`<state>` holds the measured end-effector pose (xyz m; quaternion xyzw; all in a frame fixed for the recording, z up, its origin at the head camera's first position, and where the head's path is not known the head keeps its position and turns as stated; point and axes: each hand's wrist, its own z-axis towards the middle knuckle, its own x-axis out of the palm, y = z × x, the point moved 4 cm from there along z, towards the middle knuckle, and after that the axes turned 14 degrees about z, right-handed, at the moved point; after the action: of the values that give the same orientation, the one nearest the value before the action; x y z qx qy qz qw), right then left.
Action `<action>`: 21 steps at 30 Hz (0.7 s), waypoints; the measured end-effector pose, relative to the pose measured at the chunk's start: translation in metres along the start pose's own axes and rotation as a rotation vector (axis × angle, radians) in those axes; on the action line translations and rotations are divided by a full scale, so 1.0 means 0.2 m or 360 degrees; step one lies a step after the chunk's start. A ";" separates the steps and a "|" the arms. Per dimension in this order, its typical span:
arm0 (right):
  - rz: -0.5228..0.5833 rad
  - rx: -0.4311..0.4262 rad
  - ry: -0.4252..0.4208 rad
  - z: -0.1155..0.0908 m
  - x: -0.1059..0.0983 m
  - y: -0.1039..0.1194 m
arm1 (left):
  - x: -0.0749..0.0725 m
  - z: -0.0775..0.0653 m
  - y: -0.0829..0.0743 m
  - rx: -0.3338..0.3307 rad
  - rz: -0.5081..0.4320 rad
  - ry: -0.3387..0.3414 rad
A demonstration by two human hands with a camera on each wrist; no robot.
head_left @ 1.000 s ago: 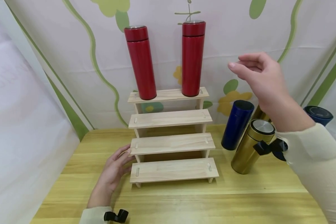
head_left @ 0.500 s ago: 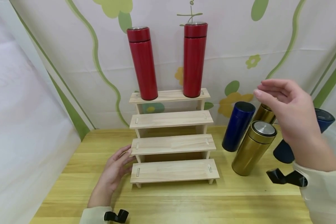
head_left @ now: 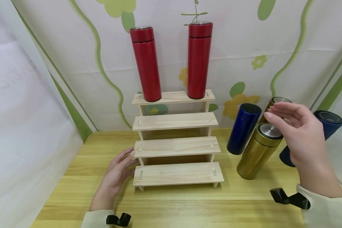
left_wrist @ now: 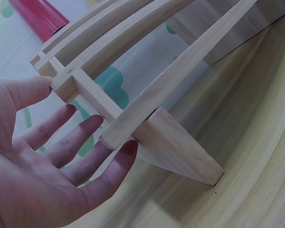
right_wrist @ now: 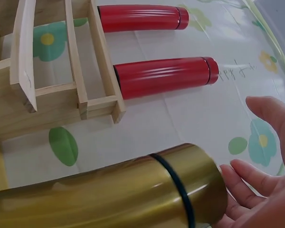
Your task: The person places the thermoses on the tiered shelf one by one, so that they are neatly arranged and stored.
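Note:
A four-step wooden shelf (head_left: 176,147) stands on the wooden table (head_left: 188,209). My left hand (head_left: 118,172) rests at its left side, and in the left wrist view the thumb (left_wrist: 33,92) touches a step's end, fingers loosely bent. Two red thermos bottles, a left one (head_left: 147,68) and a right one (head_left: 199,65), stand on the top step. At the right my right hand (head_left: 305,133) hovers by the lid of the front gold thermos (head_left: 255,158), thumb and fingers apart, gripping nothing. In the right wrist view its fingertips are right at the gold lid (right_wrist: 199,175).
A blue thermos (head_left: 242,129) stands left of the gold one. Behind it is another gold thermos (head_left: 276,103), and a dark blue one (head_left: 329,122) is partly hidden by my right hand. A patterned cloth (head_left: 165,47) hangs behind the shelf.
My right hand has come down and to the right, from beside the red bottles to the gold thermos lid. The left hand keeps its place at the shelf.

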<state>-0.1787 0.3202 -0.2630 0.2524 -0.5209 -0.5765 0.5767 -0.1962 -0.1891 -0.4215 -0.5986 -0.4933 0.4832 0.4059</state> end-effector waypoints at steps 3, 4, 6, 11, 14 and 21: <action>0.0117 -0.0012 -0.0025 -0.01 -0.03 -0.03 | 0.00 0.00 0.00 0.0002 -0.0002 0.0002; 0.0152 -0.0016 -0.0029 -0.01 -0.03 -0.05 | 0.00 0.00 0.00 0.0003 -0.0003 0.0002; 0.0209 -0.0023 -0.0039 -0.02 -0.05 -0.07 | 0.00 0.00 0.00 0.0004 -0.0003 0.0001; 0.0213 0.0032 -0.0131 -0.05 -0.09 -0.14 | 0.00 0.00 0.01 0.0012 -0.0005 -0.0007; 0.0209 0.0107 -0.0171 -0.08 -0.13 -0.19 | 0.00 0.01 0.01 0.0016 0.0002 -0.0001; 0.0204 0.0192 -0.0176 -0.09 -0.16 -0.25 | 0.01 0.01 0.01 0.0022 0.0013 -0.0005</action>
<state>-0.1764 0.3351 -0.3225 0.2207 -0.6007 -0.5190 0.5666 -0.1973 -0.1883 -0.4233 -0.5971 -0.4882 0.4891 0.4074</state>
